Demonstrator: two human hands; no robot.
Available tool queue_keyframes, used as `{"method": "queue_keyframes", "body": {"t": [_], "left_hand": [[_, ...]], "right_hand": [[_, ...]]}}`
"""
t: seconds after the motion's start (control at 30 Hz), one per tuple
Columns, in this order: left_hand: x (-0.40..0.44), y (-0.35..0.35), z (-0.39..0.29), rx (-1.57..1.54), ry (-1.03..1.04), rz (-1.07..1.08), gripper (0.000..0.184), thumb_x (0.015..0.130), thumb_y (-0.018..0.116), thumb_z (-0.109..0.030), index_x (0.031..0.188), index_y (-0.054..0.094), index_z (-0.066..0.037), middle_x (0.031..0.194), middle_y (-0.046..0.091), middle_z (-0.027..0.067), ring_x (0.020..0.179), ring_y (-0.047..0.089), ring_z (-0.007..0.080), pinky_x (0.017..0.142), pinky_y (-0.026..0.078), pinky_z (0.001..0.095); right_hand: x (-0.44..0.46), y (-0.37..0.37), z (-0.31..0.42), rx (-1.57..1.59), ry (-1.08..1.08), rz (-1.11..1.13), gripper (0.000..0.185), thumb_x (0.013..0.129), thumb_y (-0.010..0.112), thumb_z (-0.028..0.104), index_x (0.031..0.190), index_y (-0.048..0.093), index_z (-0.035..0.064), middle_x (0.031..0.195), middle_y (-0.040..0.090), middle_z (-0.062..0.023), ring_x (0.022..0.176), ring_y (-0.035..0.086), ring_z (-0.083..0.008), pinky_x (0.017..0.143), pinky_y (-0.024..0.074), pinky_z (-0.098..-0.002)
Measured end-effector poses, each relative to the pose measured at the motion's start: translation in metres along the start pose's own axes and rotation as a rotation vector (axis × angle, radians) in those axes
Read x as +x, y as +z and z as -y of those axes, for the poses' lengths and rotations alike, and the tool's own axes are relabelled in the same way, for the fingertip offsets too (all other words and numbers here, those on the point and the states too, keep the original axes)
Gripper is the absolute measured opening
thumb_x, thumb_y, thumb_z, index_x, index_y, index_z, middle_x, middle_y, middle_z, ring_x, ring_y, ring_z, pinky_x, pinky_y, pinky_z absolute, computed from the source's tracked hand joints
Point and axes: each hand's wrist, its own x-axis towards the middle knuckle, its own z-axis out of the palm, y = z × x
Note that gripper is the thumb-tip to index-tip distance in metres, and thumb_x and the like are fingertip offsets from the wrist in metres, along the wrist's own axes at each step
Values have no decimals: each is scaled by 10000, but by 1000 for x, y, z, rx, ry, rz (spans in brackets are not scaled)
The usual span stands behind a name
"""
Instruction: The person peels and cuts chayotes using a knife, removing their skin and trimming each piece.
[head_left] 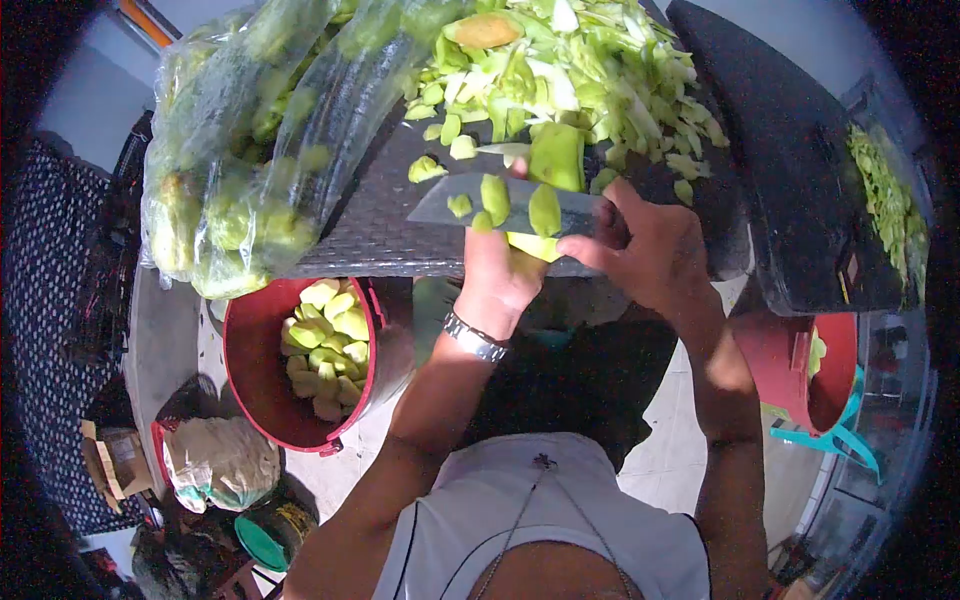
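Note:
My right hand (655,245) is closed around the dark handle of a broad-bladed knife (425,206). Its blade points left over the table edge, with several slices of green peel (545,211) stuck to it. Beneath the blade, my left hand (500,275), a metal watch on its wrist, grips a pale-green fruit or vegetable (557,160) whose exact kind I cannot tell. The knife covers its middle and part of my left fingers. Just beyond lies a heap of green peelings (600,75) on the dark table (375,225).
A clear plastic bag (230,190) of green produce sits on the table's left. Below it stands a red bucket (232,360) with peeled pieces (325,345). Another red bucket (770,355) is at right, near a dark chair (800,170) and a turquoise stool (850,440).

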Motion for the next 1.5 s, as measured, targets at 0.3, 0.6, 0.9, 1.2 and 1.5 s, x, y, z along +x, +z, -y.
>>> {"method": "queue_keyframes", "body": {"t": [0.3, 0.6, 0.9, 1.2, 1.5], "left_hand": [[-28, 14, -11, 321, -70, 5, 475, 988, 578, -460, 1299, 570, -102, 1237, 656, 104, 1061, 666, 278, 900, 566, 462], [-17, 3, -3, 172, 102, -18, 368, 1005, 554, -356, 1254, 578, -87, 1163, 671, 104, 991, 693, 278, 795, 605, 454], [-21, 21, -19, 192, -56, -44, 469, 986, 560, -441, 1275, 607, -74, 1127, 708, 101, 946, 702, 253, 819, 582, 473], [-11, 12, -18, 32, -14, 42, 464, 1013, 563, -396, 1291, 592, -27, 1150, 690, 103, 1051, 678, 252, 964, 526, 418], [-18, 28, -7, 124, -26, 120, 501, 954, 609, -428, 1283, 586, -50, 1130, 691, 103, 997, 685, 248, 913, 549, 392]], "right_hand": [[33, -3, -68, 12, 85, -192, 513, 810, 787, 504, 963, 645, 35, 668, 646, -129, 647, 698, -316, 585, 513, -397], [7, 0, -10, 37, -51, 73, 638, 847, 653, 685, 1011, 624, 69, 744, 686, -165, 733, 702, -416, 679, 549, -503], [44, 15, -108, 103, -67, -191, 498, 945, 633, 548, 1033, 643, 58, 650, 554, -110, 578, 591, -299, 592, 487, -420], [-8, 14, -4, 166, 86, -39, 616, 889, 624, 665, 931, 589, 51, 693, 652, -163, 663, 688, -406, 601, 541, -490], [-16, 16, 2, -19, -161, -75, 603, 806, 736, 636, 916, 553, 71, 618, 616, -85, 597, 682, -339, 553, 522, -434]]}}
